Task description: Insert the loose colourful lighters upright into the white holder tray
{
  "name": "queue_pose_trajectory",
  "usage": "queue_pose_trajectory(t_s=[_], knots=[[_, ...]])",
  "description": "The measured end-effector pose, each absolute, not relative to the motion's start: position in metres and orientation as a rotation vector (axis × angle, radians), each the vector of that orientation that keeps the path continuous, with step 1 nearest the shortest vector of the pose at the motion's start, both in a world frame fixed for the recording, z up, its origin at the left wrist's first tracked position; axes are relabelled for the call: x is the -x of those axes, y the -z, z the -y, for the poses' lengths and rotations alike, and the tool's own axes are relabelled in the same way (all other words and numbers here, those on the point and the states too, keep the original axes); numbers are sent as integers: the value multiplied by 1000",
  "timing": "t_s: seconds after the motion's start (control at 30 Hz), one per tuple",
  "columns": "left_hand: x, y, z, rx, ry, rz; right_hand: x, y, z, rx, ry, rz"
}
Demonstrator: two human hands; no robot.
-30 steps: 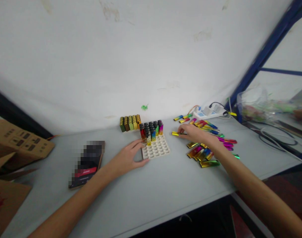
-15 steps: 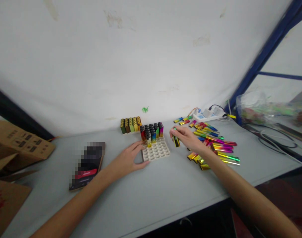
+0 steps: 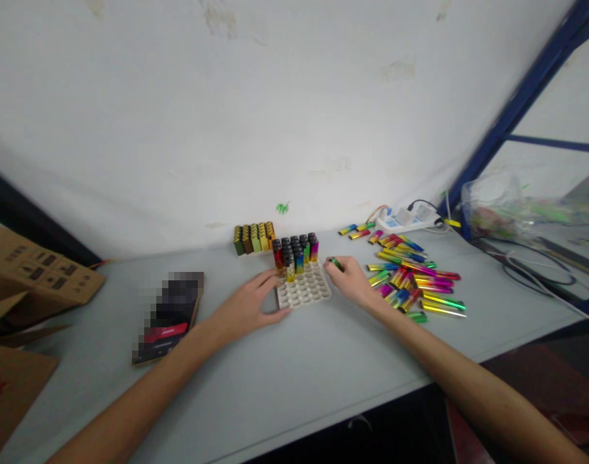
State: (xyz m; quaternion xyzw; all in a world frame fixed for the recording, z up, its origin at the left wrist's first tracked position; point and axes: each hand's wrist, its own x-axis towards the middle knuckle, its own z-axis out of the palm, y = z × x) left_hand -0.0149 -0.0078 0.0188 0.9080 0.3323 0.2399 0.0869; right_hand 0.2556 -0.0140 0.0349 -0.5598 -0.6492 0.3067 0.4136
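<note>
- Head view, centre of the frame: a white tray (image 3: 308, 294) of small cells lies on the grey table (image 3: 299, 380); its far rows hold standing lighters (image 3: 294, 253) with dark caps, and the near rows are bare
- The left hand (image 3: 249, 307) lies on the table just left of the tray, its fingers loosely spread, with the fingertips against the tray's left edge and the thumb at the near left corner
- The right hand (image 3: 351, 281) sits just right of the tray, its fingers closed in a pinch on a lighter (image 3: 334, 262) (only a green tip shows past the fingertips); the lighter is close to the tray's far right corner, above the table, and I cannot tell whether it touches the tray
- Right of that hand, a loose pile of lighters (image 3: 415, 278) in shiny rainbow colours lies flat on the table
- Behind the tray, near the white wall, stands a short row of olive and yellow lighters (image 3: 254, 238)
- Upper right of the pile: a white power strip (image 3: 405, 218) with plugs in it
- Far right: a clear plastic bag (image 3: 504, 205), a black cable (image 3: 540, 274) and a blue frame (image 3: 519, 103)
- Left of centre: a dark flat object (image 3: 169, 316), blurred out
- Left edge: a cardboard box (image 3: 38, 274)
</note>
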Motion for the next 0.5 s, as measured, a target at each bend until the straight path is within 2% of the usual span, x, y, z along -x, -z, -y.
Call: queue_pose_trajectory(t_s=[0.3, 0.5], knots=[[15, -17, 7, -2721, -694, -995, -259, -30, 13, 1431, -770, 1677], [15, -18, 7, -2703, -719, -983, -267, -41, 17, 1201, -792, 1789]])
